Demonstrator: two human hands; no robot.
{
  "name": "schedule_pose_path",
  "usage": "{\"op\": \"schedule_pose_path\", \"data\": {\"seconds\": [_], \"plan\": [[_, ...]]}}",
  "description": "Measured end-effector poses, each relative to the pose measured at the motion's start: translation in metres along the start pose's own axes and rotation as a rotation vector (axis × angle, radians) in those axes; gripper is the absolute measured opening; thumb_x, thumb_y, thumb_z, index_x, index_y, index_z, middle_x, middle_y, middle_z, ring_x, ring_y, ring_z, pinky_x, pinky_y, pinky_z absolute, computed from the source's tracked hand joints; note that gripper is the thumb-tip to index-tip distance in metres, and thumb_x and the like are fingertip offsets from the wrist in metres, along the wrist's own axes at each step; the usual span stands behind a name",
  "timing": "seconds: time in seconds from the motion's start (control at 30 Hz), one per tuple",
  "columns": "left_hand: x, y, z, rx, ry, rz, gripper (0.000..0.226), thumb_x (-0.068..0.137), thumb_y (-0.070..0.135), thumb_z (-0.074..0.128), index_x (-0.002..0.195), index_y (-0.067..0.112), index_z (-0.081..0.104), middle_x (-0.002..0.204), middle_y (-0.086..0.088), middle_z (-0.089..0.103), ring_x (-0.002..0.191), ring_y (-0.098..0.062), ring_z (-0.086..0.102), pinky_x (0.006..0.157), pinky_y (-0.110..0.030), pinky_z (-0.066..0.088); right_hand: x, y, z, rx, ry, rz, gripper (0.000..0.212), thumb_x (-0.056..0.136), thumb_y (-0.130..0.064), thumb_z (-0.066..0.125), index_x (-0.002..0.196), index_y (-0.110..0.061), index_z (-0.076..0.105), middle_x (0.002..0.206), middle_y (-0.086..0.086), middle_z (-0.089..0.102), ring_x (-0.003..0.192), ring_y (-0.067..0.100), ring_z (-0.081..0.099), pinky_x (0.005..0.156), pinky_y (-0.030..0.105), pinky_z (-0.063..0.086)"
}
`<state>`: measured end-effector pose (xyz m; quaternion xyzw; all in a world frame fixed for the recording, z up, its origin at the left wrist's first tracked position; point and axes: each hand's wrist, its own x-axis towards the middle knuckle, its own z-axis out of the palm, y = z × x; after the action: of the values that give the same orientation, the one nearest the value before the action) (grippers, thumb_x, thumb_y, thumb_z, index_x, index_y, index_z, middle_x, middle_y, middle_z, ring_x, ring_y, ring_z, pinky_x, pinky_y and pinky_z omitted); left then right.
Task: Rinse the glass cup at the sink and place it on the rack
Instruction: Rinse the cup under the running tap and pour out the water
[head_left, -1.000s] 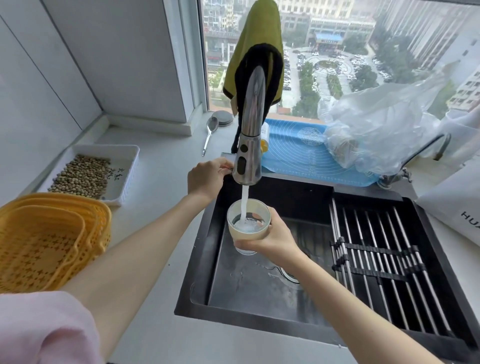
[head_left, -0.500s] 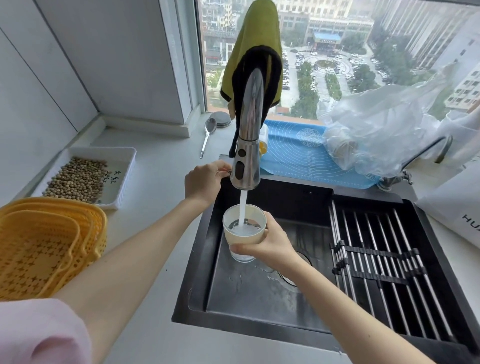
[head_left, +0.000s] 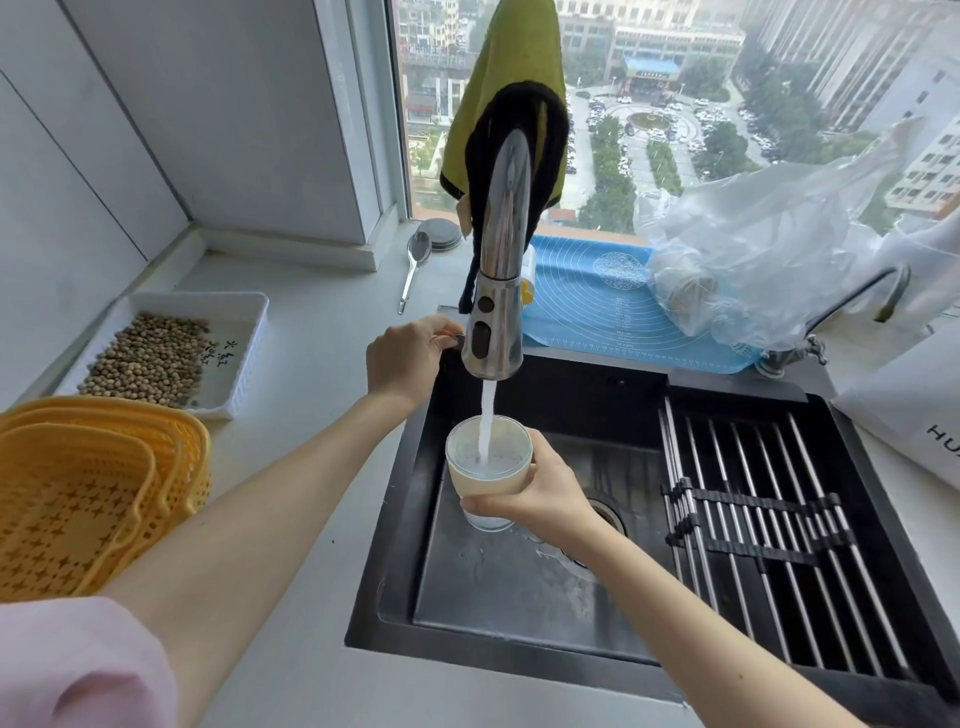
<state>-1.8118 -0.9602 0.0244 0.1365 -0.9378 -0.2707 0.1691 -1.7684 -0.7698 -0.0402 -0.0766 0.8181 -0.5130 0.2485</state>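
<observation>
Half of glass cup (head_left: 488, 470) hidden behind right hand (head_left: 540, 499); handle under left hand (head_left: 402, 361) unclear.

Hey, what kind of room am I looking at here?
Most likely a home kitchen in a high-rise flat: a black sink with a running faucet, a drying rack across it, and a window overlooking city streets far below.

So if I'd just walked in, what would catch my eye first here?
Probably the water stream pouring from the tall chrome faucet into the glass cup, held upright over the black sink by the right hand. The left hand rests at the faucet's handle. Behind, a green cloth hangs before the city window.
</observation>
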Motion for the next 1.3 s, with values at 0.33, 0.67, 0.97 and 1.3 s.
{"op": "schedule_pose_path", "data": {"seconds": [0.33, 0.67, 0.97, 1.3], "plan": [[-0.001, -0.001, -0.002, -0.019, -0.006, -0.005, 0.024, 0.090, 0.013, 0.050, 0.105, 0.020, 0.067, 0.091, -0.014, 0.073, 0.085, -0.036, 0.063, 0.067, -0.028, 0.035, 0.000, 0.003, 0.005, 0.021, 0.013, 0.005, 0.088, 0.045, -0.038, 0.094, 0.123, -0.044, 0.055, 0.115, -0.015, 0.070, 0.112, 0.010, 0.065, 0.099, 0.043, 0.055], [-0.001, -0.001, -0.002, -0.016, -0.007, 0.000, 0.026, 0.090, 0.014, 0.050, 0.109, 0.022, 0.066, 0.097, -0.013, 0.073, 0.089, -0.036, 0.063, 0.068, -0.028, 0.036, -0.001, 0.004, 0.004, 0.019, 0.017, -0.014, 0.086, 0.046, -0.038, 0.094, 0.123, -0.044, 0.055, 0.115, -0.017, 0.069, 0.110, 0.007, 0.065, 0.098, 0.039, 0.056], [0.000, -0.002, 0.000, -0.017, -0.013, -0.005, 0.025, 0.090, 0.013, 0.050, 0.108, 0.021, 0.066, 0.097, -0.012, 0.073, 0.088, -0.036, 0.063, 0.069, -0.028, 0.036, -0.003, 0.009, -0.003, 0.053, 0.030, 0.123, 0.076, 0.047, -0.047, 0.091, 0.115, -0.038, 0.059, 0.109, -0.015, 0.071, 0.103, 0.006, 0.067, 0.080, 0.028, 0.057], [0.001, -0.004, 0.001, -0.019, -0.018, 0.003, 0.025, 0.090, 0.014, 0.051, 0.107, 0.022, 0.067, 0.095, -0.012, 0.074, 0.087, -0.035, 0.063, 0.070, -0.029, 0.040, -0.011, 0.034, -0.004, 0.190, -0.080, 0.388, 0.026, 0.084, -0.041, 0.078, 0.104, -0.026, 0.073, 0.087, -0.010, 0.074, 0.065, -0.003, 0.066, 0.056, 0.018, 0.049]]}}
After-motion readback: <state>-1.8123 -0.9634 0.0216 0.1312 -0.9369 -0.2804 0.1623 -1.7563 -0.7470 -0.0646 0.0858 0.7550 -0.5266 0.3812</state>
